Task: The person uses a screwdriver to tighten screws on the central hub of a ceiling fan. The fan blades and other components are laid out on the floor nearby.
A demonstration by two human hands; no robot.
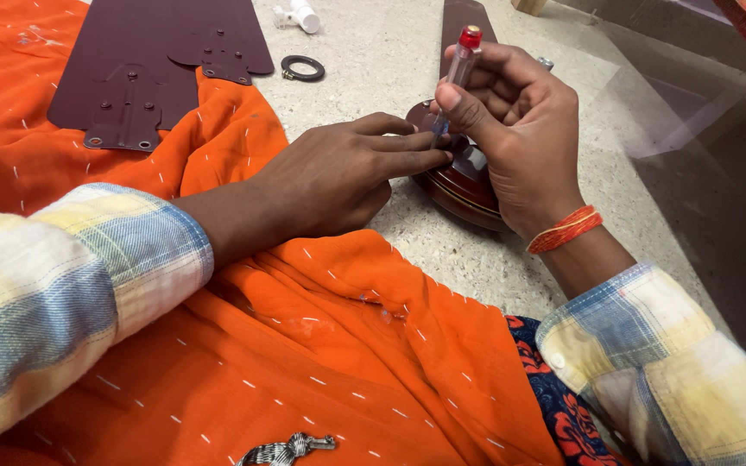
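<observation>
Orange cloth with white stitch marks (321, 362) spreads across the speckled stone floor (373, 69), partly covering two dark maroon fan blades (131, 60) with riveted brackets. Beside the cloth sits a round maroon fan motor housing (464, 185). The left hand (338, 173) lies flat on the housing's edge, fingers extended and close together, tips touching it. The right hand (520, 129) pinches a clear-handled tester screwdriver with a red cap (459, 65), held upright, its tip down at the housing. Further back lie a black rubber ring (302, 67) and a small white plastic part (300, 15).
</observation>
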